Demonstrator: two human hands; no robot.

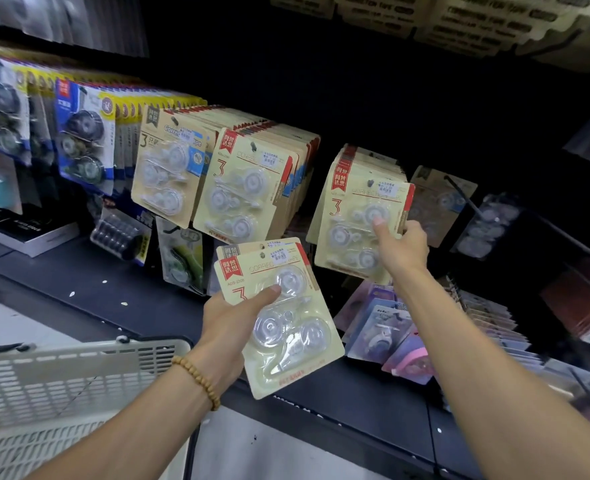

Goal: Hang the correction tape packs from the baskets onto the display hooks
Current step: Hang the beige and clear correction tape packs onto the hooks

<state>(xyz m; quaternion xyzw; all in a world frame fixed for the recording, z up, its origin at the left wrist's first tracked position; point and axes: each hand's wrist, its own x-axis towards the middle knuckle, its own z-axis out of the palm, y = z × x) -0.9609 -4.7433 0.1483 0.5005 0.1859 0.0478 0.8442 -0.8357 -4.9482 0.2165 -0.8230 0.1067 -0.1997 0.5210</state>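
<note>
Cream pack [276, 320] in left hand [231, 320].

A dark, flat shelf ledge [141, 303] crosses the frame's middle. At far left, flat black-and-white boxes [32, 237] lie on it; small pale specks [123, 303], perhaps paper scraps, dot its centre.

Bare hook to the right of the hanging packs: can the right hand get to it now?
Probably not yet: the right hand grips the front hanging pack. Nothing blocks the bare hook itself.

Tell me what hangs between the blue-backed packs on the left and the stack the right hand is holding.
Head view: two full hooks of cream correction tape packs hang between the blue-backed packs and the right hand.
</note>
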